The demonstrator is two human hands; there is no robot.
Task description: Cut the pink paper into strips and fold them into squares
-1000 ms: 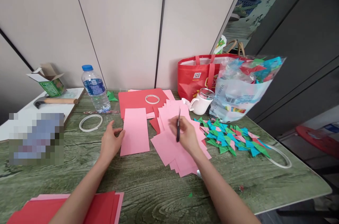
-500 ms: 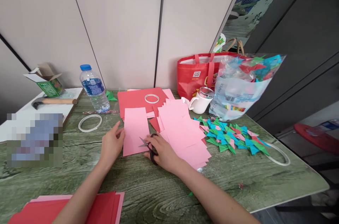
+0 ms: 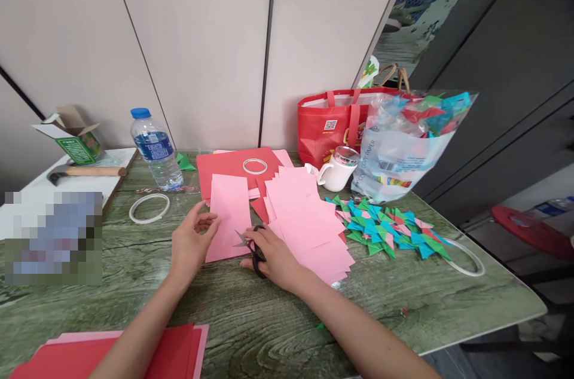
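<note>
A pink paper sheet lies on the green wood-grain table in front of me. My left hand pinches its left edge with thumb and fingers. My right hand grips black scissors, blades apart at the sheet's lower right corner. A fanned stack of pink sheets lies just right of my right hand.
Red sheets with a tape ring lie behind. A water bottle, another tape ring, a white mug, a red bag, a plastic bag and folded coloured triangles surround them. Red sheets sit near the front edge.
My right hand brought the scissors down from over the pink stack to the single sheet's lower right corner. My left hand took hold of that sheet's left edge.
</note>
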